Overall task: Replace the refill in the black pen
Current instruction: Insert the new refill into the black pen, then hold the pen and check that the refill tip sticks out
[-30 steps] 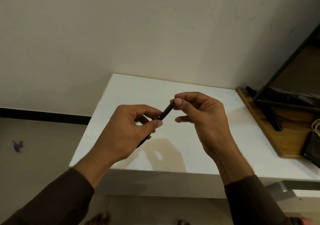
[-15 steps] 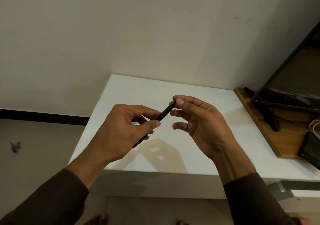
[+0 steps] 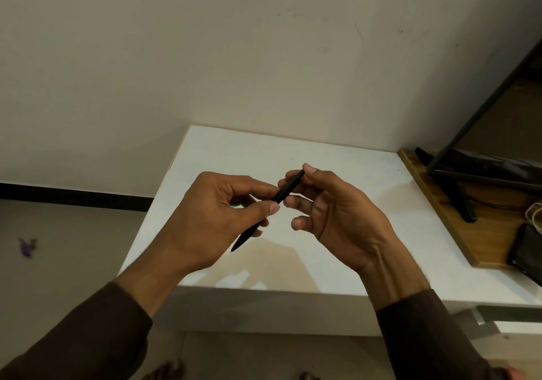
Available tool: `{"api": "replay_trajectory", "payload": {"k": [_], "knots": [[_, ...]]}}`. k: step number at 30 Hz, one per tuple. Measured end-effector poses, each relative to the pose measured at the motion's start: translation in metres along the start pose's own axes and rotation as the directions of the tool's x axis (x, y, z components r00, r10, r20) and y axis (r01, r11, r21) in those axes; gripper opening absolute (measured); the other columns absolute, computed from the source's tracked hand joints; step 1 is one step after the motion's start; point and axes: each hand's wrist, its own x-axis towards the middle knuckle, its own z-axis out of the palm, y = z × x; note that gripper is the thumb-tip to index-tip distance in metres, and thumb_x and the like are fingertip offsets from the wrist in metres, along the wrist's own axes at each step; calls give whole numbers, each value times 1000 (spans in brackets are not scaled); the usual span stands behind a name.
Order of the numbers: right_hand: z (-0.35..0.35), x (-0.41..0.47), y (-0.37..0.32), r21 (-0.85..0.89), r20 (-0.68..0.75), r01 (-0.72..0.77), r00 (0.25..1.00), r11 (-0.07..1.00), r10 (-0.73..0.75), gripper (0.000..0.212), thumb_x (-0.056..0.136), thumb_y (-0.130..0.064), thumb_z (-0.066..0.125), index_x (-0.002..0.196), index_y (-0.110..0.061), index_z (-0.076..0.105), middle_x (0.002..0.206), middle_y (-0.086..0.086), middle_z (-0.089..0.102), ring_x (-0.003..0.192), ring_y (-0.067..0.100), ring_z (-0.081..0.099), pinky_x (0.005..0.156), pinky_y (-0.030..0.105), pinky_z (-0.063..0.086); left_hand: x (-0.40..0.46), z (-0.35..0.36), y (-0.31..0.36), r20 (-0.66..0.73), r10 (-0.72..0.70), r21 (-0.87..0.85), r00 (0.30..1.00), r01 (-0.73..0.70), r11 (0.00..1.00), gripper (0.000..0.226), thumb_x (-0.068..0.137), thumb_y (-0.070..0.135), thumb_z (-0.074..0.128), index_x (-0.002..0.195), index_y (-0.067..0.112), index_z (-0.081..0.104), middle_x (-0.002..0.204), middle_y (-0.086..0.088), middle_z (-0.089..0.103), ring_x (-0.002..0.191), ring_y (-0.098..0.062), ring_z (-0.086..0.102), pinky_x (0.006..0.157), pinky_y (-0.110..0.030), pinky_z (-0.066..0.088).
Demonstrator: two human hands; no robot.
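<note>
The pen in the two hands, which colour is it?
Black all over; the pen shows clearly in the head view, against the white table.

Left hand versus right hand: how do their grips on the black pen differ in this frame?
The left hand wraps the black pen around its middle, thumb pressed on the barrel; the right hand only pinches the upper end with its fingertips. The left hand shows its back with fingers curled in; the right hand shows its palm, lower fingers loose and off the pen. Both hold the pen above the white table, and both arms wear dark sleeves.
</note>
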Motion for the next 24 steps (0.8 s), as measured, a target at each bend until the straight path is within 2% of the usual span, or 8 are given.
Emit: {"api": "replay_trajectory", "payload": {"k": [9,14,17,20,24], "knots": [[-3,2,3,-25,-35,21,999,999,-22,23,97,-26,64,91,-12,80,97,9,76,74,17,70,60,29,59,0,3,-1,-5,-20,-20,1000,20,1000,17,90,10,77,103,19,84,86,2,79,75,-24,78,67,-40,67],[-4,-1,3,-113,-35,87,995,990,-92,37,90,-42,69,103,-9,78,104,11,75,80,19,70,60,32,57,3,0,0,17,-68,-55,998,69,996,19,90,14,76,103,26,84,86,-2,82,77,-25,78,71,-40,67],[-2,0,6,-232,-45,127,989,965,-141,41,83,-39,76,111,-9,78,102,9,73,77,17,61,60,30,52,2,0,1,28,-83,-71,996,84,994,20,91,14,75,106,25,83,92,-2,83,79,-24,79,72,-39,67],[1,2,9,-345,-67,161,978,925,-196,33,85,-34,73,109,-12,79,101,7,75,87,18,63,70,33,52,3,1,3,19,-103,-131,994,105,986,20,91,10,74,106,20,83,93,-3,84,78,-25,79,69,-36,67],[4,3,11,-341,-114,236,950,910,-289,23,97,-35,63,99,-16,77,107,8,79,108,24,73,98,48,53,5,-1,0,-30,-140,-173,990,132,976,17,88,16,78,105,18,79,90,-5,84,80,-25,81,71,-36,67]]}}
